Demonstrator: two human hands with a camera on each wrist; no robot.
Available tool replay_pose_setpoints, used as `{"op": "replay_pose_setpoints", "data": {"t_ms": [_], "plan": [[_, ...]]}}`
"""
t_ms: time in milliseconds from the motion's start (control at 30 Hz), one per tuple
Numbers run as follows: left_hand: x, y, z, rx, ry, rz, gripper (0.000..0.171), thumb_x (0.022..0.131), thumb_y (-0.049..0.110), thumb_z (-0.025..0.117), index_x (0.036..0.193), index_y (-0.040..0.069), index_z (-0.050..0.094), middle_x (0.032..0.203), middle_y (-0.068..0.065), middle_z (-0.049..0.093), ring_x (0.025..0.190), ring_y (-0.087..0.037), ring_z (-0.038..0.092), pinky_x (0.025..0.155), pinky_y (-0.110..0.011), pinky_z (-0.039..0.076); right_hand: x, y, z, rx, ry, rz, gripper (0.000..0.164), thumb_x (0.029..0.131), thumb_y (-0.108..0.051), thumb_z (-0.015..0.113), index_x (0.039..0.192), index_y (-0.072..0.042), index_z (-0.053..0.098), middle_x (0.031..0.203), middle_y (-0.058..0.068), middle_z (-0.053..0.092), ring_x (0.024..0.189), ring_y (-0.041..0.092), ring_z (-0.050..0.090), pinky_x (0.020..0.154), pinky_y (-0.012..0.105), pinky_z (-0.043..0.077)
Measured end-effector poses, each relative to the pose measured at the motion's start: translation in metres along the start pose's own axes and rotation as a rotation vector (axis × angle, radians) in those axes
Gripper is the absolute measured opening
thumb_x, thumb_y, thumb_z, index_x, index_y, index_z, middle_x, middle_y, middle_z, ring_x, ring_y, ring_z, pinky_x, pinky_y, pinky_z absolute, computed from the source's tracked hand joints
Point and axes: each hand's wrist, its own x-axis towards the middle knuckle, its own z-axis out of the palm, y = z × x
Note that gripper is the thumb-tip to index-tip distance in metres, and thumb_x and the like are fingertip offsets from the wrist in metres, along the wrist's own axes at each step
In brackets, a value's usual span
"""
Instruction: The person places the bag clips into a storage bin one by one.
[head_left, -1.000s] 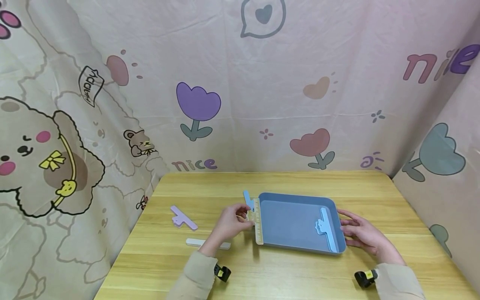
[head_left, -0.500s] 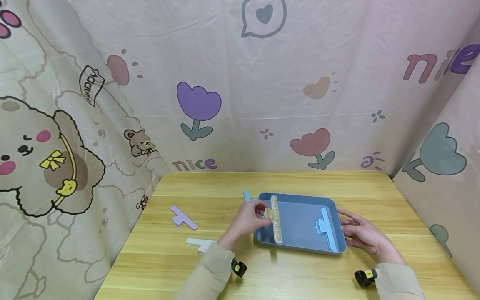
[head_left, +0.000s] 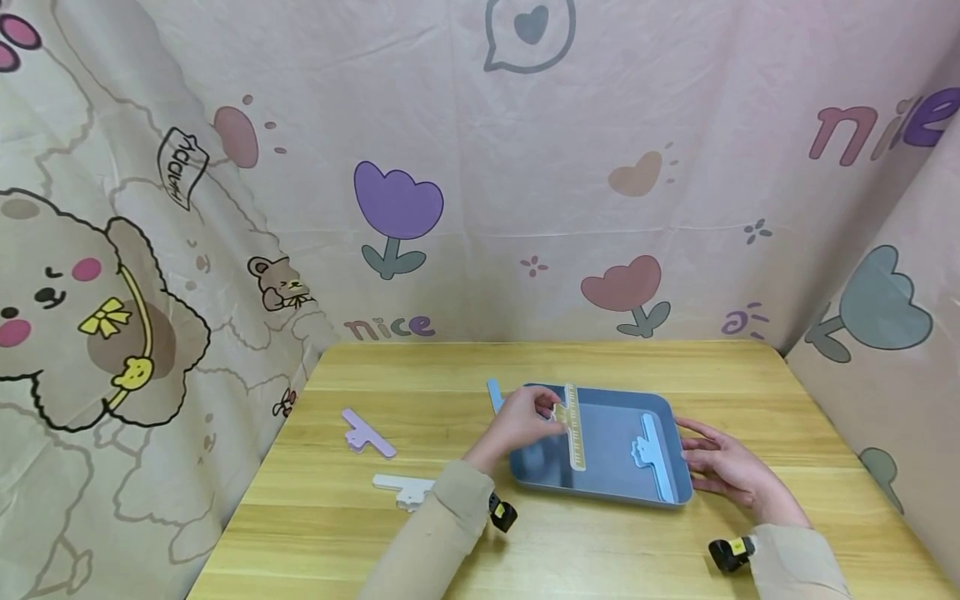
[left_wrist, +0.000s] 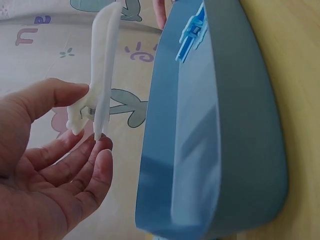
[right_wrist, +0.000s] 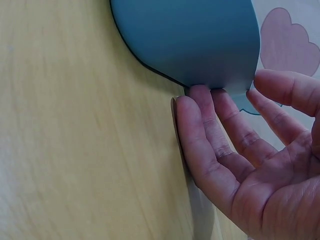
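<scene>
I see a shallow, blue-grey rectangular tray (head_left: 611, 437). The right hand (head_left: 727, 471) lies alongside, fingers loosely extended, tips touching its outer end wall. Arched over the opposite end, the left hand (head_left: 525, 421) pinches a long-barred, pale-yellow plastic clip (head_left: 574, 429) between thumb and fingers, above the tray.

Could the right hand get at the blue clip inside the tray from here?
Probably yes: the right hand touches the tray from outside, the blue clip lies just inside that side, and only the tray's wall separates them.
</scene>
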Motion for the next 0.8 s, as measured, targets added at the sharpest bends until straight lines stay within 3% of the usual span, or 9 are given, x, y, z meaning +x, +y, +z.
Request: {"op": "replay_pose_setpoints", "data": {"t_ms": [333, 800], "plan": [[0.019, 0.001, 0.016, 0.045, -0.032, -0.024, 0.032, 0.066, 0.018, 0.080, 0.093, 0.012, 0.064, 0.084, 0.006, 0.058, 0.073, -0.006, 0.055, 0.064, -0.021, 0.046, -0.001, -0.002, 0.001, 0.007, 0.022, 0.011, 0.069, 0.090, -0.006, 0.053, 0.146, -0.012, 0.012, 0.133, 0.025, 0.035, 0.104, 0.031, 0.054, 0.083, 0.049, 0.045], [0.032, 0.008, 0.038, 0.043, -0.073, -0.078, 0.031, 0.064, 0.014, 0.082, 0.090, 0.010, 0.065, 0.078, 0.004, 0.057, 0.067, -0.007, 0.053, 0.058, -0.022, 0.045, -0.001, -0.002, 0.001, -0.004, 0.006, 0.000, 0.067, 0.092, -0.005, 0.049, 0.146, -0.010, 0.010, 0.135, 0.025, 0.034, 0.106, 0.031, 0.053, 0.084, 0.049, 0.045]]}}
